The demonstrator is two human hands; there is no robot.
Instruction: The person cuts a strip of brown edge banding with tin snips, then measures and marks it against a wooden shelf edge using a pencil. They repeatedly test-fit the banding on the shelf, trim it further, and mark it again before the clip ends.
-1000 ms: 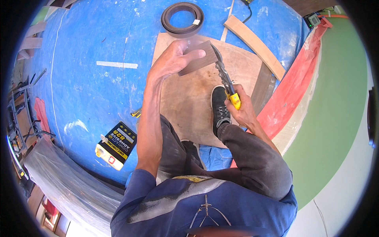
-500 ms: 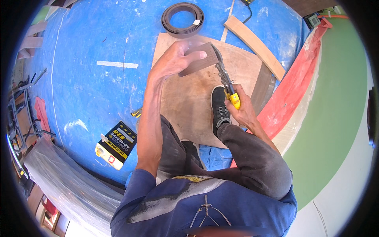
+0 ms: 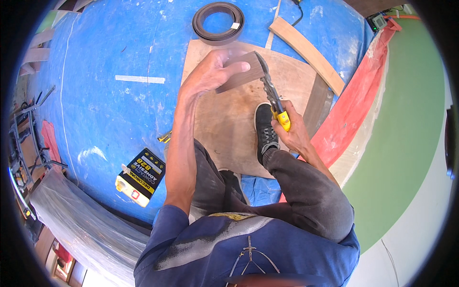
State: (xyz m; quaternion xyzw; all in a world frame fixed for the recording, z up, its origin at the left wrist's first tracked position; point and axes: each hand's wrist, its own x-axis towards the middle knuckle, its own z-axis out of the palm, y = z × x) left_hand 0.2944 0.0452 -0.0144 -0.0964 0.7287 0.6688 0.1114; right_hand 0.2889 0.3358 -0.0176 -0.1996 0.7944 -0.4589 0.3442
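My left hand grips a short dark-brown wood-grain strip, thumb lying across its face and the other fingers behind it, blurred. In my right hand is a pair of tin snips with yellow handles and dark metal blades. The snips' blades meet the strip's right-hand end; whether they are closed on it I cannot tell. Below both hands lies a thin light-brown plywood sheet, with my black shoe resting on it.
Beyond the sheet lies a coil of dark-brown edging on a blue tarp. A curved wooden piece sits to its right. A black, yellow and white adhesive can stands at left, near a plastic-wrapped bundle. Red sheeting runs along the right.
The view has shifted very slightly. Both hands, the strip and the tin snips keep nearly the same positions.
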